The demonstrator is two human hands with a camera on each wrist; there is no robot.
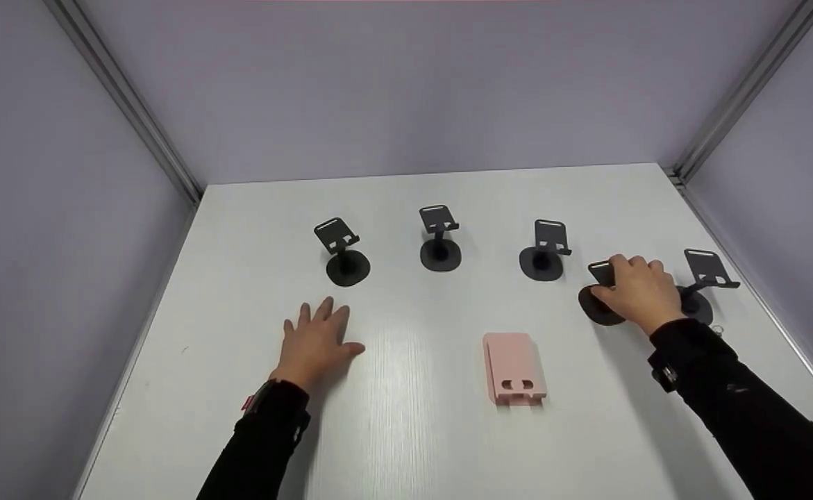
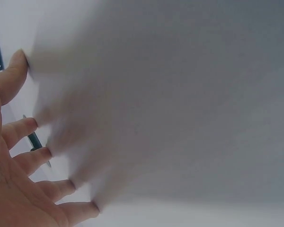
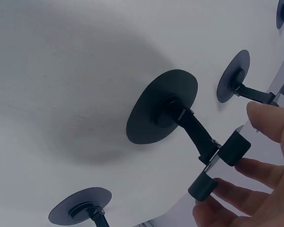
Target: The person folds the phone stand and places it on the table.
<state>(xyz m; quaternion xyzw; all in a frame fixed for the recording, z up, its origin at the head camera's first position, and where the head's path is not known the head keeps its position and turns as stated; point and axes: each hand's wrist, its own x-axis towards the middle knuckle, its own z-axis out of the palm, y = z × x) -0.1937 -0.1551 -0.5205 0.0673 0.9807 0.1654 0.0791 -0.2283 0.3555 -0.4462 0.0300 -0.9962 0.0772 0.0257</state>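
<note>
My right hand (image 1: 643,292) grips the upper plate of a black phone stand (image 1: 599,307) with a round base. In the right wrist view, the fingers are behind the plate of this stand (image 3: 163,106), near its lower hooks. Whether its base touches the table I cannot tell. My left hand (image 1: 314,345) lies on the white table with fingers spread and holds nothing. In the left wrist view, the fingertips (image 2: 95,206) meet their shadows on the tabletop. Between the hands lies a pink folded phone stand (image 1: 510,361), nearer the front.
More black phone stands stand in an arc at the back: one at left (image 1: 347,267), one in the middle (image 1: 439,255) and one right of it (image 1: 541,264). Another stand (image 1: 708,269) is partly behind my right hand. Grey panels (image 1: 406,90) enclose the white table (image 1: 406,430).
</note>
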